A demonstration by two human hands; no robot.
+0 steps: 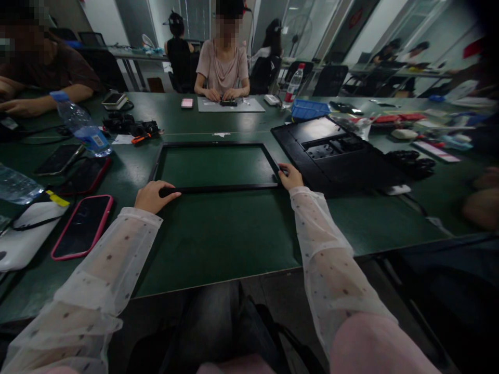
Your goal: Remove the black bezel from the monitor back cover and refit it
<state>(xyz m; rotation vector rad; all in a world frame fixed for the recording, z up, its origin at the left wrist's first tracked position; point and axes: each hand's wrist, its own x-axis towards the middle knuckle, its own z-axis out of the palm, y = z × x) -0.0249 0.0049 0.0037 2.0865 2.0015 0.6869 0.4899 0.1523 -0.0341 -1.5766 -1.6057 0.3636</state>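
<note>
A thin black rectangular frame (218, 189), like a monitor bezel, lies before me on the green table (222, 234); the tabletop shows through its opening. At the frame's near left corner, my left hand (153, 196) grips it, thumb along the near bar. My right hand (290, 177) is closed around the near right corner. Just right of that hand lies a large black panel (351, 169), like a monitor's back cover, with a recessed middle part. Both my forearms wear sheer white sleeves with dark dots.
On the left are a pink-cased phone (82, 227), a white device (29, 234) and a water bottle (83, 127). A blue tray (310, 109) and another bottle (294, 85) stand beyond the panel. Across the table, a person (222, 67) handles small parts on a grey mat (249, 104).
</note>
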